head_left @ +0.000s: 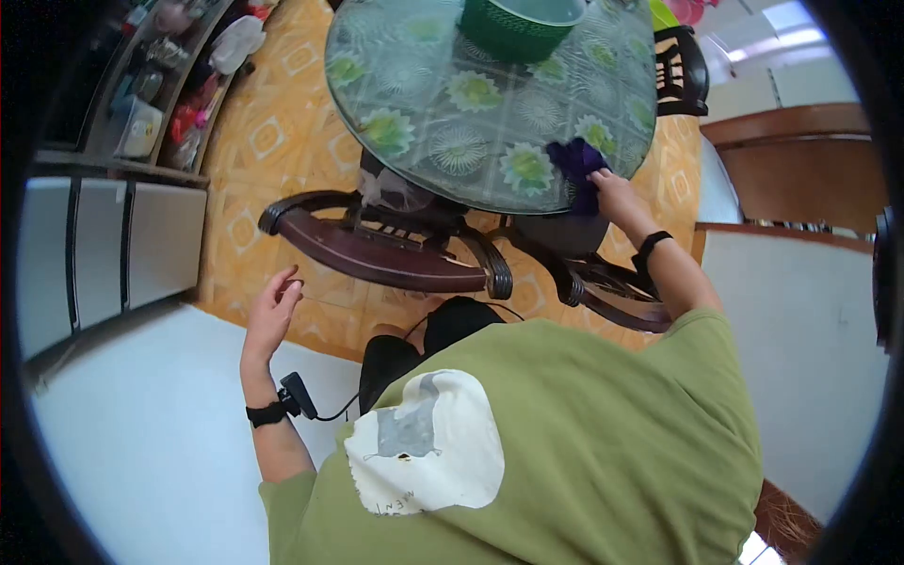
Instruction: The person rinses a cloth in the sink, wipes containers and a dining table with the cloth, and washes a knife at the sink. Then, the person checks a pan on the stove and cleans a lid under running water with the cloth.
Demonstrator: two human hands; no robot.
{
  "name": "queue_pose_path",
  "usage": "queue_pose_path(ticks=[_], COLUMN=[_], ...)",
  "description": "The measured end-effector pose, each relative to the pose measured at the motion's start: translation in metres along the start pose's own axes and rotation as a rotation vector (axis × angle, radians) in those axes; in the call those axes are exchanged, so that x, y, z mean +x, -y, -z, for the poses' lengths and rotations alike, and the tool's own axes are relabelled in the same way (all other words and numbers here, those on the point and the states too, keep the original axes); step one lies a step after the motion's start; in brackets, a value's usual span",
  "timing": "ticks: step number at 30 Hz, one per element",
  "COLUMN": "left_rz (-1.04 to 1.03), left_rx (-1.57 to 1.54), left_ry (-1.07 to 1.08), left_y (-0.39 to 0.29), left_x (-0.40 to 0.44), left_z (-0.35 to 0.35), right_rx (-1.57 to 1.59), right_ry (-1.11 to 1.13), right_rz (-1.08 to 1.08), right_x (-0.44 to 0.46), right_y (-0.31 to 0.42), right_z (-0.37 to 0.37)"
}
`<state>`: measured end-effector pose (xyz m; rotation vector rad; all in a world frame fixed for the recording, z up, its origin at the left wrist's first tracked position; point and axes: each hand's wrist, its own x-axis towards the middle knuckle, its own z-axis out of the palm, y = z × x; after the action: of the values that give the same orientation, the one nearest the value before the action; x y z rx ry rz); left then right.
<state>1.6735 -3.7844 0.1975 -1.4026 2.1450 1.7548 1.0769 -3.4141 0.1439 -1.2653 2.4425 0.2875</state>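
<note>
My right hand (614, 195) grips a dark purple cloth (578, 168) at the near right edge of a round table (459, 151). Part of the cloth lies on the tabletop, and part hangs over the rim beside my fingers. The tabletop has a glossy, see-through cover with green and white flower patterns. My left hand (270, 315) hangs in the air over the floor, left of a dark wooden chair, its fingers loosely curled and apart with nothing in them. Each wrist wears a black band; the left one carries a small black device with a cable.
A green basket (516, 30) stands on the far part of the table. Dark wooden chairs (377, 250) (589, 273) sit against the near side, another chair (682, 71) at the right. Shelves (169, 85) with mixed items and grey cabinets (165, 243) line the left. The floor is yellow patterned tile.
</note>
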Motion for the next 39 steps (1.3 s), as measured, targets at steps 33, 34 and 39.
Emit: queue_pose_path(ticks=[33,34,39], left_rz=[-0.424,-0.418,-0.337], left_rx=[0.383,0.381,0.405], left_ry=[0.096,0.077,-0.123], left_y=[-0.170,-0.167,-0.127], left_x=[0.072,0.065,0.029], left_z=[0.016,0.026,0.094], right_rx=[0.351,0.202,0.125], right_ry=[-0.607,-0.531,-0.306], right_rz=[-0.470,-0.442,-0.439], right_x=[-0.024,0.000,0.123], right_y=[0.011,0.027,0.105], right_z=[0.045,0.040,-0.034])
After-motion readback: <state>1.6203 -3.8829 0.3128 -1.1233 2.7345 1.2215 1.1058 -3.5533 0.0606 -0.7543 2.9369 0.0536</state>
